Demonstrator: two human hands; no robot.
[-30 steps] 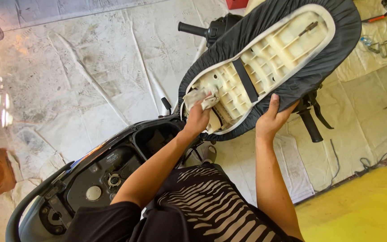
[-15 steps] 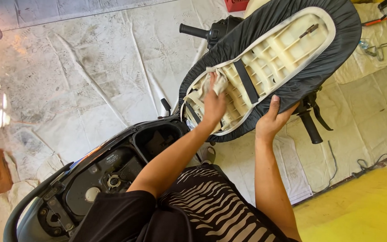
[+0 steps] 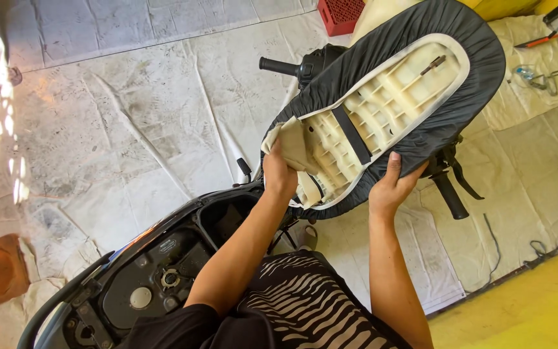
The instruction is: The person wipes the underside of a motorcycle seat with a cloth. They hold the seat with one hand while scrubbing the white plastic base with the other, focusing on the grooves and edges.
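A scooter seat [image 3: 382, 103] is held upside down, its cream plastic ribbed base showing inside a black cover wrapped over the rim. My left hand [image 3: 279, 174] grips the near left end of the seat, pressing a fold of cream lining [image 3: 289, 139] against the base. My right hand [image 3: 390, 187] holds the black cover at the near right rim, thumb on top. A black strap [image 3: 351, 136] crosses the base. Below lies the open scooter body [image 3: 156, 265] with its under-seat compartment exposed.
Black handlebar grips [image 3: 279, 66] [image 3: 448, 195] stick out behind the seat. White sheeting [image 3: 130, 123] covers the floor. A red crate [image 3: 340, 14] stands at the back, tools [image 3: 537, 74] lie at the right, and a yellow floor strip [image 3: 524, 310] runs at lower right.
My left hand slid from inside the ribbed base back to the seat's near left end, gathering the cream lining there. My right hand stayed on the rim.
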